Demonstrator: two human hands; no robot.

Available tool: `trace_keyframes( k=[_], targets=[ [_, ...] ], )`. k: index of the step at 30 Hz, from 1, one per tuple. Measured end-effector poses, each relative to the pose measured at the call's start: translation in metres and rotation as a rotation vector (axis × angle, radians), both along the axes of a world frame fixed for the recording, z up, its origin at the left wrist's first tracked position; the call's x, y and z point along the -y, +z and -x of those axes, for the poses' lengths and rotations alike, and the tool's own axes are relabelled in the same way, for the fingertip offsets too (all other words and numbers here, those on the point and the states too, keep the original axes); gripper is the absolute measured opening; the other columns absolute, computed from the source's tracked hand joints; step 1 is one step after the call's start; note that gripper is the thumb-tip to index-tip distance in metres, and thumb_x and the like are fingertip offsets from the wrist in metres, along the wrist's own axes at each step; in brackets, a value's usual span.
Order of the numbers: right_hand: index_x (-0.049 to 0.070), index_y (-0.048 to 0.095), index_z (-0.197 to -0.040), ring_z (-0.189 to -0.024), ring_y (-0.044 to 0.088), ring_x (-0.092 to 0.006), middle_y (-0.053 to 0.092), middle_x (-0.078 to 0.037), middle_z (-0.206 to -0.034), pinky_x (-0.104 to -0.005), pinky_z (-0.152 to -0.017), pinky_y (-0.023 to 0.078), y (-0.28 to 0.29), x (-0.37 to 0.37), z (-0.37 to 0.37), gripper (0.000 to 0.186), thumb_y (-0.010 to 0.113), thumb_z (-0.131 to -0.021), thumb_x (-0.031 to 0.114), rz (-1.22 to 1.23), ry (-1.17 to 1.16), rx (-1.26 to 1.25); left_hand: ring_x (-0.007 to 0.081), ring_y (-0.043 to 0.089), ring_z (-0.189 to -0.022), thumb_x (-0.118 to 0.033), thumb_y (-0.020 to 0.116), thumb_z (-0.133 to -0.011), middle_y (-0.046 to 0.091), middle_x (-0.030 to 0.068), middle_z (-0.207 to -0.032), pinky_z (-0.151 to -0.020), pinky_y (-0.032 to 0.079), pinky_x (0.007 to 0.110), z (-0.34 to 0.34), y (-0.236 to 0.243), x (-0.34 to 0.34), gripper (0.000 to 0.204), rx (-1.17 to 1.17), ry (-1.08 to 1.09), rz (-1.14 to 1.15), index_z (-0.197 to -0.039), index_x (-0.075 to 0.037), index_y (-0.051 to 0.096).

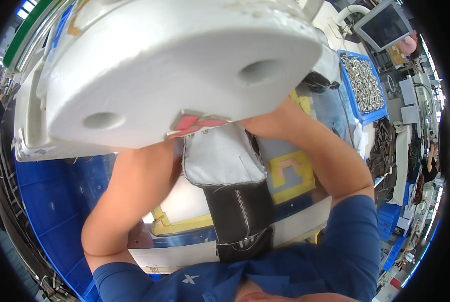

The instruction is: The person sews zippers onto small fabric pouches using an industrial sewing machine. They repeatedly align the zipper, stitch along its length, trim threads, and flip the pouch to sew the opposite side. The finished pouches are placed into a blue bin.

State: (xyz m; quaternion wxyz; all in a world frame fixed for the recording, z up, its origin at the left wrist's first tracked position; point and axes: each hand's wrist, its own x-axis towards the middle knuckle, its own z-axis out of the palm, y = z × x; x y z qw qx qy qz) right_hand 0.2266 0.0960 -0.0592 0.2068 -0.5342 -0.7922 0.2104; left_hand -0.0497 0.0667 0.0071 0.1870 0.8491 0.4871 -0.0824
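Observation:
A large white sewing machine head [184, 85] fills the upper middle and hides most of both hands. Behind its lower edge goes my left forearm [139, 183]; that hand's fingers are out of sight. Only the back and wrist of my right hand [265, 125] show, at the right side of a fabric bag piece, with its fingers hidden. The bag piece has a pale grey lining flap [225, 158] with raw, frayed edges. Below the flap hangs its black panel [237, 211] with zippers, reaching down over the table edge against my shirt.
Yellow tape [290, 173] marks the work table on both sides of the bag piece. A big blue bin [54, 201] stands at the left. On the right are a blue tray [364, 117] of metal hooks, dark pieces [382, 146] in a pile, and a monitor [383, 25].

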Motion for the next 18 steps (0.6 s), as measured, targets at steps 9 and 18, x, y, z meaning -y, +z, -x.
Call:
trace_keyframes(
  k=[9,18],
  targets=[
    [-0.002,0.076,-0.087,-0.089,0.072,-0.0443,0.074,-0.023,-0.084,-0.0535,-0.085,0.056,-0.007,-0.006,0.001,0.029,0.068,-0.093,0.025,-0.089,0.056,-0.015,0.0425,0.059,-0.134,-0.002,0.076,-0.070,0.061,0.0253,-0.144,-0.114,0.049,0.046,-0.024,-0.019,0.024,0.077,0.399,-0.439,-0.180,-0.146,-0.007,0.063],
    [-0.005,0.073,-0.084,-0.086,0.071,-0.0459,0.072,-0.024,-0.081,-0.0532,-0.079,0.057,-0.009,-0.005,0.003,0.030,0.069,-0.093,0.024,-0.104,0.044,0.088,0.0419,0.061,-0.135,0.000,0.070,-0.079,0.062,0.0237,-0.146,-0.114,0.051,0.047,-0.030,-0.019,0.022,0.070,0.348,-0.483,-0.133,-0.147,-0.014,0.064]
  ],
)
